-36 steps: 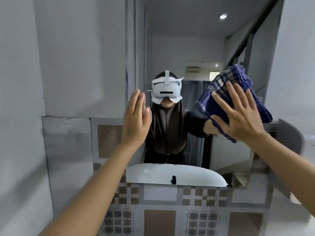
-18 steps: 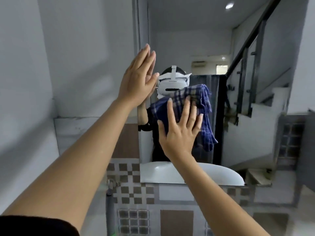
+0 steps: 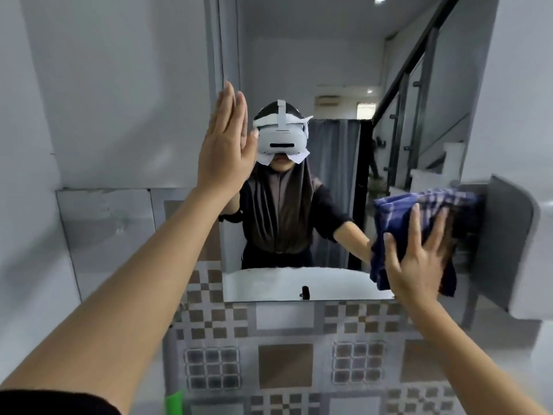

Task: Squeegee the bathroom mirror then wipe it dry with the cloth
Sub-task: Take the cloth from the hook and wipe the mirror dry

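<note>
Pressing bunched blue plaid cloth (image 3: 419, 211)

mirror (image 3: 329, 70): on wall above patterned tiles (image 3: 284, 363); reflects person w/ white headset, stair rail, sink rim
left hand (image 3: 226, 145): flat, fingers up & together, palm on glass at mirror's left edge
right hand (image 3: 419, 259): fingers spread, pressing cloth to glass, lower right corner
cloth (image 3: 419, 211): blue plaid, bunched, part hangs below hand
green bit (image 3: 174, 402): bottom edge, can't tell what
</note>
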